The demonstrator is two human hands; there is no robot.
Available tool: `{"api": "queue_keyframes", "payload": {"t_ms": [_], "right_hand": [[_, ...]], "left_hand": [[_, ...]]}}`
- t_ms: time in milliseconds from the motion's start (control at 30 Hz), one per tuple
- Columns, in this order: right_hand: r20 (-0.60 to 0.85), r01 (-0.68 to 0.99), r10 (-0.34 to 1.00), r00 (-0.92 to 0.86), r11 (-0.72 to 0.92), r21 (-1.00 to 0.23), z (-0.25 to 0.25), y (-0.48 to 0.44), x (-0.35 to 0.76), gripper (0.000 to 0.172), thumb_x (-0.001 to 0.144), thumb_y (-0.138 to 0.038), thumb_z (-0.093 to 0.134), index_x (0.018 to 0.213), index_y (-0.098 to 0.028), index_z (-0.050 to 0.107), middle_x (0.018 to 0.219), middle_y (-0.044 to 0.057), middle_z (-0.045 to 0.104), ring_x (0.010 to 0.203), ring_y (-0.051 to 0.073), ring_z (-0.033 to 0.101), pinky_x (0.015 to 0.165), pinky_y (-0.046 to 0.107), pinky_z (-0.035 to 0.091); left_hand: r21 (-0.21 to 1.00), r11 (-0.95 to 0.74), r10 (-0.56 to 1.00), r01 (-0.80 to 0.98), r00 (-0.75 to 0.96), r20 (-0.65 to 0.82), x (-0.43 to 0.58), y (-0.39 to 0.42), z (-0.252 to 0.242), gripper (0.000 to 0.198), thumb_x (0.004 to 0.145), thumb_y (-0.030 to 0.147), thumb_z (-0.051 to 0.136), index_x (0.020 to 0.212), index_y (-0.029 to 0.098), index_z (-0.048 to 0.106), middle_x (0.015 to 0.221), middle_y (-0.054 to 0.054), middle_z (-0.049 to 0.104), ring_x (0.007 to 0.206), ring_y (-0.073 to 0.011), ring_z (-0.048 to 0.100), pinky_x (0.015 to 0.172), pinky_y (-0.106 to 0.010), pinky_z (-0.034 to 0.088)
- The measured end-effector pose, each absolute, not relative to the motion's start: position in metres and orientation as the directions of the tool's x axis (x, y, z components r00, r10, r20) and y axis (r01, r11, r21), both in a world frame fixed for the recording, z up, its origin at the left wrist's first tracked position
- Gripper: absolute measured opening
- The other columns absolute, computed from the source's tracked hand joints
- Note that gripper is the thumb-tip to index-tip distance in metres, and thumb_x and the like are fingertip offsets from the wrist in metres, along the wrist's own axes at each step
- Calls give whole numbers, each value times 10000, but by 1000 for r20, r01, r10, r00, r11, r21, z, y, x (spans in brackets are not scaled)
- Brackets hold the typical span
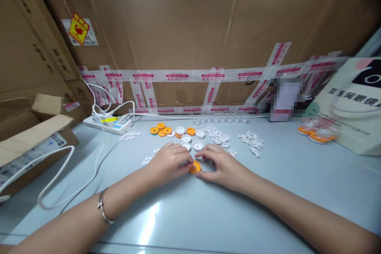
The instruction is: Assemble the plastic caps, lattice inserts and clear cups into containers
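A shallow orange round cup [195,167] with a raised rim lies on the table between my hands. At its left edge, my left hand [172,159] has its thumb and fingers closed on the rim; anything small inside that pinch is hidden. My right hand [218,163] curves around the right side, thumb and index finger apart, the thumb tip close to the near rim. Just beyond my fingers sit a white round cup [198,145] and another white cup [186,138]. Small white discs [146,160] lie left of my left hand, partly covered by it.
Orange cups [161,126] stand behind, with white lacy pieces [220,137] and small white parts [251,141] to the right. Clear domes [220,118] line the back. A power strip [110,124], white cable [97,162] and open carton [32,143] occupy the left; a paper bag [351,107] stands right.
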State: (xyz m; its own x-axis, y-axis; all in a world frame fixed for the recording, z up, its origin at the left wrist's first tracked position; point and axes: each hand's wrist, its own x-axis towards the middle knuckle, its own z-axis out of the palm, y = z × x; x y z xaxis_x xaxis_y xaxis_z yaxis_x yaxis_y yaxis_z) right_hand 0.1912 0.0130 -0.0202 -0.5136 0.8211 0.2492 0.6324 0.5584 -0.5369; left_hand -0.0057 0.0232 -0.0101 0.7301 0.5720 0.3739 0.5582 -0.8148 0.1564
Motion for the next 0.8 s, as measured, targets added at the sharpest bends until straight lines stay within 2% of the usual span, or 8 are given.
{"api": "queue_keyframes", "payload": {"t_ms": [133,300,533,800], "right_hand": [[244,632,824,-511,552,-544,-21,15,190,171,733,-275,633,881,-195,659,849,57,586,833,199,533,759,343,447],[248,628,825,-508,552,-549,-22,14,189,169,729,-277,644,880,-203,662,845,52,579,837,197,528,756,334,444],[240,633,831,-502,542,-553,-22,14,187,167,728,-270,646,873,-190,664,847,54,577,842,196,529,765,336,442],[224,622,847,-483,512,-592,-21,12,186,157,725,-258,648,861,-179,656,835,50,576,834,192,528,766,335,435]], "left_hand": [[159,-819,565,551,726,391,-7,28,-13,115,832,186,524,775,179,624,741,-1,667,741,-122,600,650,-253,341],[112,-832,542,543,754,371,-7,28,-12,142,847,204,519,770,172,635,730,-8,663,726,-125,591,645,-255,328],[119,-846,525,519,773,357,-10,27,-12,162,857,197,511,795,199,660,767,3,682,737,-117,590,662,-257,323],[121,-858,501,500,760,413,-12,28,-14,133,844,188,545,825,203,676,776,3,688,738,-128,609,660,-255,364]]}}
